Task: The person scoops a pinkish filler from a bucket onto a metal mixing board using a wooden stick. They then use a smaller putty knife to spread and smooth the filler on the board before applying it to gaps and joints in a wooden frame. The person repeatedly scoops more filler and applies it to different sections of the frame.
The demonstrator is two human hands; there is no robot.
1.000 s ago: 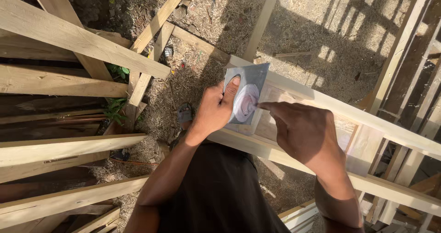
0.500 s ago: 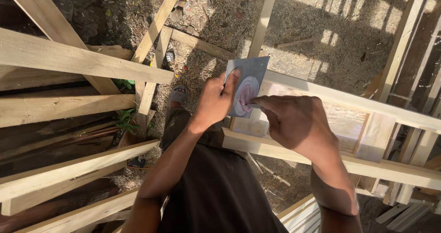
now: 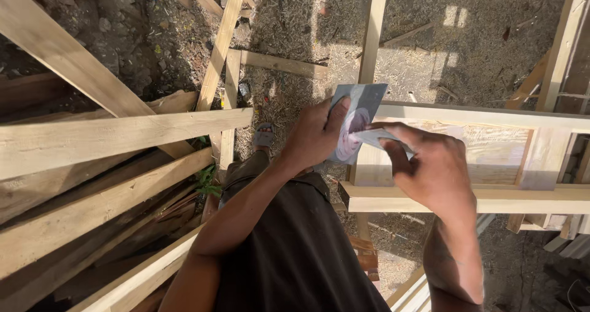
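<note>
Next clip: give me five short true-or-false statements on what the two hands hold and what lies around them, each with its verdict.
1. Both hands grip one grey sheet of sandpaper. True: the left hand and the right hand each hold it.
2. The sheet has a worn, pale round patch. True.
3. The sheet lies flat on the ground. False: it is held up above the pale wooden frame.
4. The right hand holds a hammer. False: no hammer is in view; its fingers pinch the sheet's edge.
5. The ground is bare concrete. False: it is dirt strewn with wood shavings, with timber planks stacked on the person's left.
</note>
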